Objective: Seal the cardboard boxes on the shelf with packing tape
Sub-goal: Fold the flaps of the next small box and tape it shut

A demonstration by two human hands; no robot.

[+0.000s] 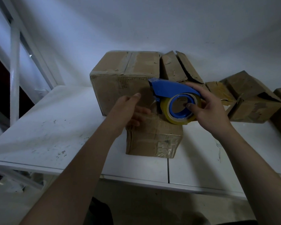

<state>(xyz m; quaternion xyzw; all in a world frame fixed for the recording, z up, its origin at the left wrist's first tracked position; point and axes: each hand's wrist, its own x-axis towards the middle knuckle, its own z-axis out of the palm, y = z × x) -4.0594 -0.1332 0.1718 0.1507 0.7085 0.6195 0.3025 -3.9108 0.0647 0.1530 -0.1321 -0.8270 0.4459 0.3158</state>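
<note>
Tape dispenser (pixel 169 88) in right hand (pixel 209 112)

bare shelf (pixel 44 135) left, large box (pixel 120 82) behind, boxes (pixel 250 101) crowding right

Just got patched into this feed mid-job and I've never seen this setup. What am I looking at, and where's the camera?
No robot here: a person's bare hands, filmed by one camera on their head, looking down. On the white shelf stand worn cardboard boxes: a small box in front, a large box behind, other boxes at right. The right hand grips a blue tape dispenser with a yellowish tape roll over the small box. The left hand, fingers extended, rests on that box's top.
</note>
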